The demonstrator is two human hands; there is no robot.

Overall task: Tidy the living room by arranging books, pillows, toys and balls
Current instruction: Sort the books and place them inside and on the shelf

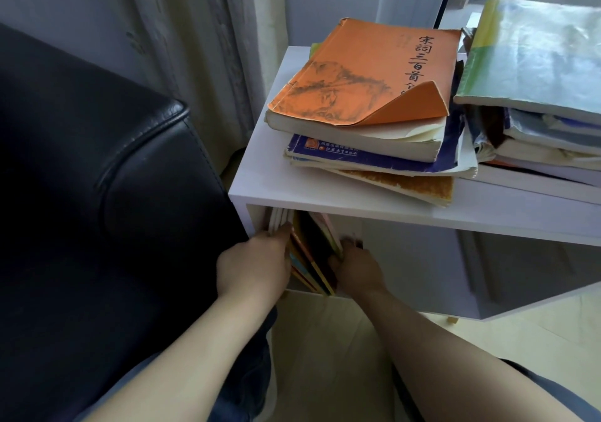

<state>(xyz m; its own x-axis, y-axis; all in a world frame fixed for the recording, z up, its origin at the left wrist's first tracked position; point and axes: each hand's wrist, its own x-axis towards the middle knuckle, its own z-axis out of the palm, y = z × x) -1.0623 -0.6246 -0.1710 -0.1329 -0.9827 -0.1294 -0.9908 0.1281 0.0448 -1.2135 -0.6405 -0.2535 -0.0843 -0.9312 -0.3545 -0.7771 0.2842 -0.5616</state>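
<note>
Crouched at a white shelf unit [325, 195] beside a black leather sofa [97, 178], I reach both bare arms into its lower left compartment, where a row of thin upright books [313, 256] leans to the left. My left hand [257, 267] presses flat against the left of the row, fingertips resting on a bundle of pale page edges [278, 220] at the compartment's wall; its fingers are together and extended, not closed around anything that I can make out. My right hand [356, 267] sits on the right side of the same row, fingers curled over the outermost book's edge, gripping it as far as the shadow lets me tell. On the shelf top, an orange paperback [364, 73] with a curled cover corner lies uppermost on a loose stack that includes a blue-covered book [374, 156]. Just to its right stands a second, taller stack of books [533, 96], topped by a glossy green-and-blue cover. Pale curtains [201, 47] hang behind the sofa and the shelf.
</note>
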